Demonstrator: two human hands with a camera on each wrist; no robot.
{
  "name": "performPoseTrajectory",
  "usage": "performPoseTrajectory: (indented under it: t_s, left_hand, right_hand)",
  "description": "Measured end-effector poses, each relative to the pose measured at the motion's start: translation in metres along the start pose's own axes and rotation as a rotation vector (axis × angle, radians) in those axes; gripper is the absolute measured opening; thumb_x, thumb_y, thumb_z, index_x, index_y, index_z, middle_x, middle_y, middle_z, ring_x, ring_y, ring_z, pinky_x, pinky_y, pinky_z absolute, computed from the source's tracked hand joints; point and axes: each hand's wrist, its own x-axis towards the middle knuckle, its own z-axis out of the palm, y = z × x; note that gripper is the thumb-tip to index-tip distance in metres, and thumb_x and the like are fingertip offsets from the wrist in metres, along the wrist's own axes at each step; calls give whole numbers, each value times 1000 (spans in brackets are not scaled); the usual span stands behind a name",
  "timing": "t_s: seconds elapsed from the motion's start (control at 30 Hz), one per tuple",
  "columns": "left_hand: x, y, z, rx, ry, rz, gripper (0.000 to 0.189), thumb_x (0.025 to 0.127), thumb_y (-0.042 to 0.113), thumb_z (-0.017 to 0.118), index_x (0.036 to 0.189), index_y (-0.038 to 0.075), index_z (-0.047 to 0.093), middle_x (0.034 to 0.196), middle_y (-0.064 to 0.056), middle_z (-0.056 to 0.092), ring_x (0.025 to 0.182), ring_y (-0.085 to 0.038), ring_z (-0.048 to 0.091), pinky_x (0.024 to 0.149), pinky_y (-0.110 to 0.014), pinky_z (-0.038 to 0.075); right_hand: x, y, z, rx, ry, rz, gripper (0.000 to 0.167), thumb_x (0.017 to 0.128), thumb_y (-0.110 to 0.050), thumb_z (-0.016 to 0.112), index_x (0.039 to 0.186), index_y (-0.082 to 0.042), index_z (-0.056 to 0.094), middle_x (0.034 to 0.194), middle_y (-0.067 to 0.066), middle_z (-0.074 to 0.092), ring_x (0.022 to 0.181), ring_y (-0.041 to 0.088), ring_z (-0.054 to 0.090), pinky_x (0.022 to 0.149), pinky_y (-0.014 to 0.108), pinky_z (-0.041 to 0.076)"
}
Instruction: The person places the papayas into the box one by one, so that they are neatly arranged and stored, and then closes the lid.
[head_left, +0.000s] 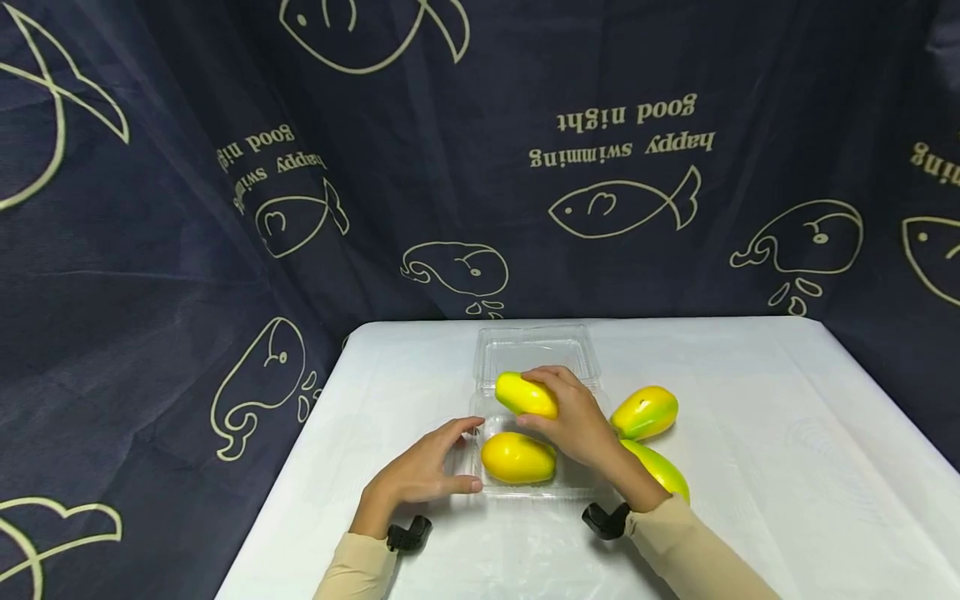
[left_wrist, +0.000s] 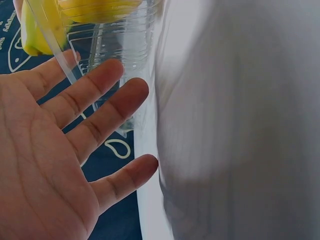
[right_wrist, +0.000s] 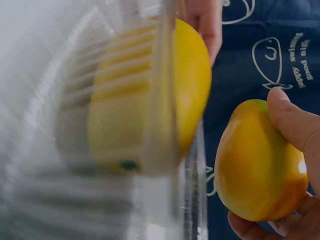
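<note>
My right hand (head_left: 573,421) grips a yellow-green mango (head_left: 525,395), holding it over the back part of a clear plastic clamshell box (head_left: 536,493). In the right wrist view, thumb and fingers wrap the held mango (right_wrist: 260,165) from its sides. A second yellow mango (head_left: 517,457) lies in the front of the box, seen through its ribbed wall in that view. At the box's left side is my left hand (head_left: 423,467), with fingers spread and nothing in the palm. Its fingertips overlap the box wall (left_wrist: 107,45) in the left wrist view.
The box's hinged lid (head_left: 536,350) lies folded back toward the table's far edge. Right of the box, two more mangoes rest on the white tablecloth (head_left: 787,467): one farther back (head_left: 645,412), another (head_left: 660,468) partly behind my right forearm. A dark patterned curtain (head_left: 480,183) stands behind the table.
</note>
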Motion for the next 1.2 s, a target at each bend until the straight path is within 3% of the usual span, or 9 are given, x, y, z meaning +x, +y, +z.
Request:
performPoseTrajectory:
  t_s: [0.27, 0.77, 1.2]
  left_hand:
    - [0, -1, 0, 8, 11, -9, 94, 82, 53, 77, 158, 26, 28, 147, 3, 51, 126, -15, 55, 107, -46, 46]
    - [1, -3, -1, -21, 6, -26, 99, 81, 56, 77, 158, 26, 24, 148, 4, 51, 128, -16, 55, 108, -47, 46]
    - [-2, -3, 2, -22, 4, -21, 101, 79, 67, 72, 158, 29, 23, 146, 5, 52, 128, -16, 55, 108, -47, 46]
  right_hand:
    - [1, 3, 15, -27, -26, 4, 62, 79, -34, 86, 134, -21, 61, 135, 1, 58, 122, 25, 59, 104, 48, 49]
    - [-1, 5, 25, -27, -57, -15, 61, 77, -23, 88, 132, -17, 63, 133, 5, 59, 119, 28, 59, 102, 49, 49]
    - [-4, 8, 38, -28, -57, -57, 58, 80, -23, 86, 131, -13, 63, 133, 6, 62, 124, 29, 58, 107, 49, 46]
